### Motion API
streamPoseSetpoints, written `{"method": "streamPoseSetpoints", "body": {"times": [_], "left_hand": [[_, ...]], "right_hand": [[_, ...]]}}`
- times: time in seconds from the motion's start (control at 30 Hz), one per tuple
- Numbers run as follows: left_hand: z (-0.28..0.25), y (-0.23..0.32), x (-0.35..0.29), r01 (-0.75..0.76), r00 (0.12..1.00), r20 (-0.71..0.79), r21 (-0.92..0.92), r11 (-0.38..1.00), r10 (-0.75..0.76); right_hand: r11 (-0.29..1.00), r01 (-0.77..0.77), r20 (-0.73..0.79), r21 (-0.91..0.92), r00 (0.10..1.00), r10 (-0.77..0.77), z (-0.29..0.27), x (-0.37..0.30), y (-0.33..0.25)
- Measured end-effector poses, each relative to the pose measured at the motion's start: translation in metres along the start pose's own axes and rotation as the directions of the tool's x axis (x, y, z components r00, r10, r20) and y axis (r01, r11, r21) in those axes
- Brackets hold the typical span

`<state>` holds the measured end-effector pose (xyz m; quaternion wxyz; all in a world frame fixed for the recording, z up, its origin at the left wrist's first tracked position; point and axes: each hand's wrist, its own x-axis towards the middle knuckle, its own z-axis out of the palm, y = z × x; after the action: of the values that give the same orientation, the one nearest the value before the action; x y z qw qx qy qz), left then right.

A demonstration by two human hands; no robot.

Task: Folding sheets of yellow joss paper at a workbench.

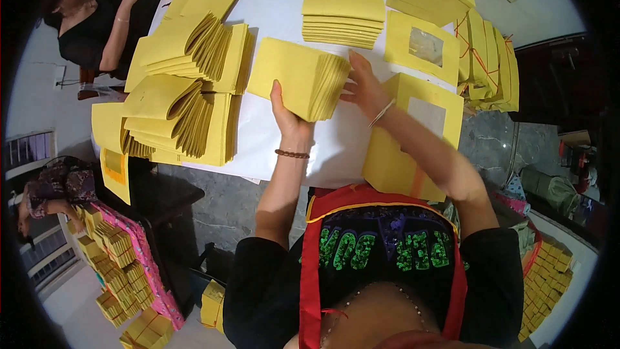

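– Where's your thick, rectangular yellow paper stack (290, 74)?
– Over the white-covered table (339, 158), gripped in my left hand (294, 116), probably keeping sheets together; my right hand (367, 90), fingers spread, is at its right edge

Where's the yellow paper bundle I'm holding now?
Upper centre of the head view: the bundle is in your left hand, your right hand beside its right edge.

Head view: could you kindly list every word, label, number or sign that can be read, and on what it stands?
Black shirt: large green letters, not copied out here.
Stack of yellow envelopes in the left hand: no lettering that I can make out.
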<state>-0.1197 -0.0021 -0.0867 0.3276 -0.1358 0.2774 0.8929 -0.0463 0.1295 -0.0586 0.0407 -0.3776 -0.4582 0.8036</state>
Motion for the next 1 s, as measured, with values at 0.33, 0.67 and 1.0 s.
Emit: {"method": "streamPoseSetpoints", "body": {"times": [0.33,0.67,1.0], "left_hand": [[0.0,-0.063,0.037,-0.132,0.987,-0.092,0.013,0.991,0.132],[0.007,-0.029,0.036,0.235,0.971,-0.118,0.344,0.909,-0.206],[-0.002,-0.019,0.056,0.03,0.999,-0.03,0.441,0.897,-0.019]], "right_hand": [[0.985,0.159,-0.308,0.06,0.942,-0.133,0.015,0.002,0.025],[0.974,-0.099,-0.286,0.205,0.946,0.156,-0.015,0.033,0.011],[0.923,0.185,-0.24,0.338,0.965,-0.106,-0.034,0.08,0.036]]}}
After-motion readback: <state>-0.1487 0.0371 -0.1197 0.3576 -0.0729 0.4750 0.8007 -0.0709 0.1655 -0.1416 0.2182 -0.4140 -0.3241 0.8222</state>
